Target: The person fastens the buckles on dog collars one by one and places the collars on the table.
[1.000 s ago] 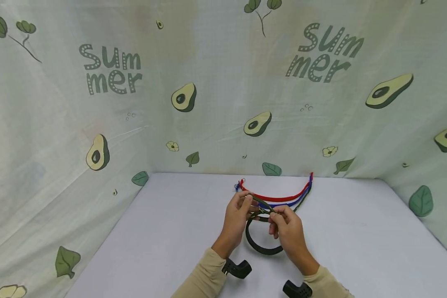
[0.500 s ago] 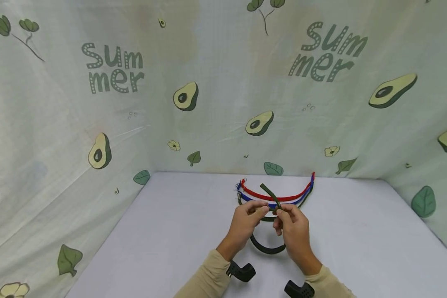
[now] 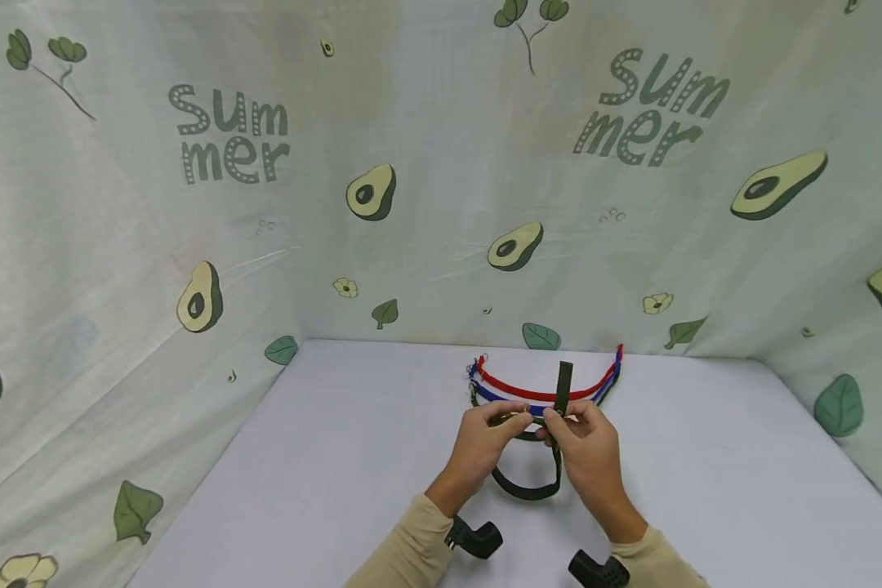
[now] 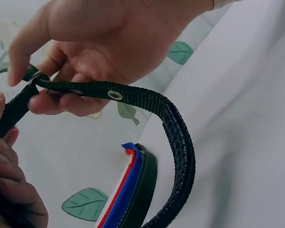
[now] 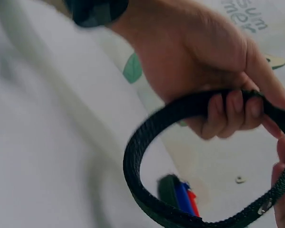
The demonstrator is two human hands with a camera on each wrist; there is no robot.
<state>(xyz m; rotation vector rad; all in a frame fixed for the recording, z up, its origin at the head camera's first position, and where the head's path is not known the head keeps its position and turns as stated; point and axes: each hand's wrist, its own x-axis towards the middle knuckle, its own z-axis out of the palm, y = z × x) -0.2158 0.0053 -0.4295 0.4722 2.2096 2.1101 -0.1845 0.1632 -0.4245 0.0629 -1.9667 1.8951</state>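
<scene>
A dark green webbing collar (image 3: 527, 492) with metal eyelets (image 4: 115, 95) hangs in a loop between the two hands. My left hand (image 3: 476, 445) pinches it close to the metal buckle (image 4: 36, 79), thumb above and fingers below. My right hand (image 3: 591, 457) pinches the strap on the other side of the buckle, other fingers curled round the band (image 5: 133, 159). The free strap end (image 3: 563, 384) sticks up above the right fingertips. In the left wrist view the strap passes through the buckle. The fingertips partly hide the buckle in the head view.
Behind the hands, a red collar (image 3: 514, 390), a blue collar (image 3: 487, 394) and a dark green collar (image 3: 531, 436) lie in nested curves on the white table (image 3: 338, 457). A printed cloth (image 3: 426, 204) stands behind and at the sides.
The left hand has let go of the strap's raised end and come down to the buckle. That end has swung from leaning left to nearly upright, beside the right hand.
</scene>
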